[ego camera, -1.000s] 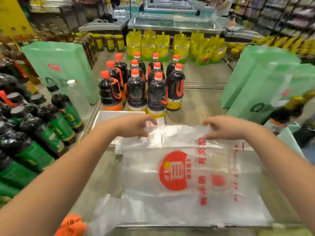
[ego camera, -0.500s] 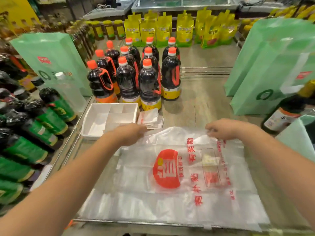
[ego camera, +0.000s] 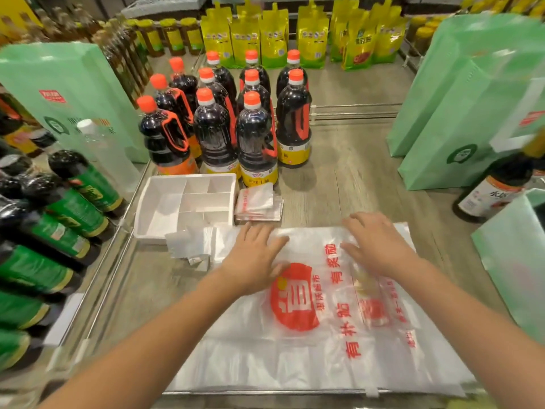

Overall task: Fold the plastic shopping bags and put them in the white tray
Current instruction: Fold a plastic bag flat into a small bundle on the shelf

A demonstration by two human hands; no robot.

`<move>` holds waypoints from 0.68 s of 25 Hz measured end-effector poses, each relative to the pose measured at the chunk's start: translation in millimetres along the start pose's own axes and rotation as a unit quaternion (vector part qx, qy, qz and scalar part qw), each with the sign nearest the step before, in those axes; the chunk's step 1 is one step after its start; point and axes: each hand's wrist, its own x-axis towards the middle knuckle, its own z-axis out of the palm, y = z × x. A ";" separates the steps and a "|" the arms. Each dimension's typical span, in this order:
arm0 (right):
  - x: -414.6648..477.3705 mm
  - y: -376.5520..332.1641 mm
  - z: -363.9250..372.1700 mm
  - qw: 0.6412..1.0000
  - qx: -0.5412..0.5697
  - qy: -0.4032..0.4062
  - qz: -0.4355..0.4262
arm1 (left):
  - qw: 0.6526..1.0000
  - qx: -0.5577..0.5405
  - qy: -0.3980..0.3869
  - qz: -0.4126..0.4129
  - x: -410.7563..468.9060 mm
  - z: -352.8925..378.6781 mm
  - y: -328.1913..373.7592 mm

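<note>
Left hand [ego camera: 253, 255]: grip apart, fingers straight and palm-down, pressing the far edge of the plastic bag [ego camera: 295, 349].
Right hand [ego camera: 379, 246]: grip apart as well, flat on the same far edge, at 3 o'clock from the left hand.
Bag position: it lay spread under both palms and reached back to 6 o'clock, up to the near lip of the surface [ego camera: 354, 178].
Bag axis: the red print ran from 6 to 12 o'clock and the crumpled handle end [ego camera: 191, 243] trailed off at 9 o'clock, so I judged the long axis 9 to 3; I was not sure.
White tray [ego camera: 141, 208]: at 10 o'clock from the left hand, which was the nearer one; the handle end overlapped its near rim. No folded bag showed inside it.
Folded bags [ego camera: 259, 203]: a small stack touching the tray's right wall, at 12 o'clock from the left hand.
Edges and room: dark bottles [ego camera: 256, 137] stood just behind the tray at 12 o'clock, green bags [ego camera: 460, 113] at 2 o'clock; bare surface lay between them, beyond the right hand.
</note>
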 end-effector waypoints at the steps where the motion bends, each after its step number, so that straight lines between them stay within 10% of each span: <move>1: -7.4 -10.5 4.4 1.000 0.017 0.015 -0.010 | 1.000 0.006 -0.023 0.001 -5.0 6.7 7.0; 17: -50.8 -11.9 73.3 0.993 0.078 0.004 0.084 | 0.999 -0.011 -0.033 -0.031 -11.7 68.8 15.4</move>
